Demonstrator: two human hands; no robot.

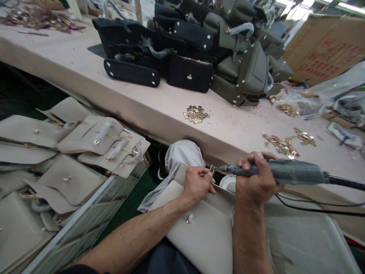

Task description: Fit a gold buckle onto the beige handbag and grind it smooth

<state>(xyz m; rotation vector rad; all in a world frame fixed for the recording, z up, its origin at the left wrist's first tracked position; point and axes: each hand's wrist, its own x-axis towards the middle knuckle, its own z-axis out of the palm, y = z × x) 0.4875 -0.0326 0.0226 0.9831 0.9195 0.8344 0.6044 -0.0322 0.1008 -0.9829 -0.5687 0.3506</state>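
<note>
A beige handbag (205, 232) lies across my lap with its flap toward the table. My left hand (198, 184) is closed at the flap's edge, pinching a small gold metal plate (211, 170) there. In my right hand (260, 175) is a grey electric screwdriver (296, 171), held level, its tip pointing left at the gold plate. Whether the tip touches the plate, I cannot tell. A small metal clasp (189, 218) sits on the bag's front.
Black handbags (189, 74) and olive handbags (251, 72) are heaped on the table (137, 102). Gold fittings (196, 113) lie in small piles nearby. At left, a crate (85, 224) holds several beige handbags (68, 182). A cardboard box (325, 49) stands back right. Cables trail right.
</note>
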